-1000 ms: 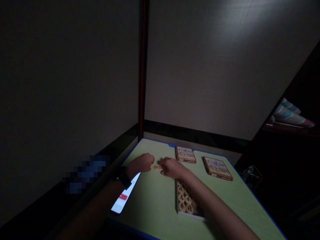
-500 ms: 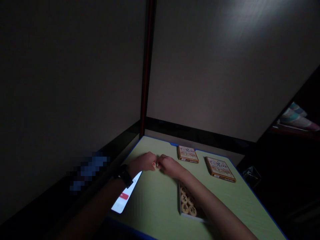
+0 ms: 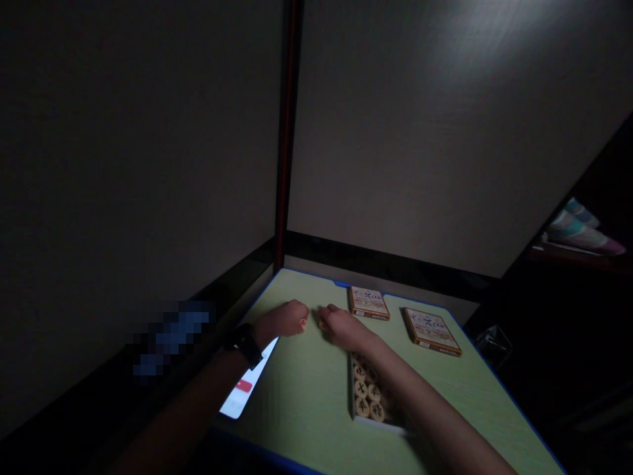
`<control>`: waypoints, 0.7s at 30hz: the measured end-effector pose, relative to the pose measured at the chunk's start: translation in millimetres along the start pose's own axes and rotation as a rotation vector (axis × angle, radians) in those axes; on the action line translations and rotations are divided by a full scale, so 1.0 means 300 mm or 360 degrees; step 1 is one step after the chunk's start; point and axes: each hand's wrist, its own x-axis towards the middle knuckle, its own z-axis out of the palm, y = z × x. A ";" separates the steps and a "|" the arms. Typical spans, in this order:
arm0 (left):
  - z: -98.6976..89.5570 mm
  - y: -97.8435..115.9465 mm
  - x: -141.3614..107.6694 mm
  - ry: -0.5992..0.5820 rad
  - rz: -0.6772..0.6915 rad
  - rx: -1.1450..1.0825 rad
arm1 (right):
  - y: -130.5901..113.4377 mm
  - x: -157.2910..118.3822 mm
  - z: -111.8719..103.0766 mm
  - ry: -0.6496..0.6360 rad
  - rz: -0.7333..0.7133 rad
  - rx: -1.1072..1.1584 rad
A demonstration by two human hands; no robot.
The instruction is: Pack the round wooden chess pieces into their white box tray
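Above the green table my left hand (image 3: 285,318) is closed, with a Chinese chess piece (image 3: 303,324) bearing a red mark between its fingers. A short gap to the right, my right hand (image 3: 342,328) is closed too, its fingers pinched on another round chess piece (image 3: 322,324), mostly hidden. Below my right forearm lies an open tray (image 3: 354,402) of wooden Chinese chess pieces (image 3: 361,388) with dark characters. My forearm covers the tray's right part.
Two flat printed boxes, one at the back (image 3: 369,303) and one at the right (image 3: 433,331), lie on the green table (image 3: 306,409). A lit phone or tablet (image 3: 242,394) lies at the left edge, partly under my left wrist. Walls rise behind and left.
My hands, nearly touching before, have drawn apart, the right one moving slightly right. Each still has a piece. The view has shifted slightly.
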 end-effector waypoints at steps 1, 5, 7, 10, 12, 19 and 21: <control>0.002 0.002 0.001 0.0002 -0.0006 0.0010 | 0.017 -0.012 -0.004 0.0012 0.0022 0.0016; -0.003 0.032 0.034 -0.0011 -0.0061 -0.0041 | 0.067 -0.048 0.007 0.0069 0.0036 0.0135; -0.019 0.065 0.062 0.0000 -0.0070 -0.0120 | 0.079 -0.055 0.023 0.0099 0.0006 0.0237; -0.057 0.135 0.095 0.0147 -0.0159 -0.0158 | 0.103 -0.058 0.041 0.0134 -0.0018 0.0421; -0.082 0.186 0.105 0.0270 -0.0275 -0.0129 | 0.131 -0.063 0.046 0.0177 0.0016 0.0525; -0.042 0.268 0.118 0.0742 -0.0405 -0.0391 | 0.181 -0.073 0.057 0.0234 0.0125 0.0719; 0.001 0.264 0.130 0.0870 -0.0397 -0.0621 | 0.176 -0.074 0.050 0.0244 0.0124 0.0762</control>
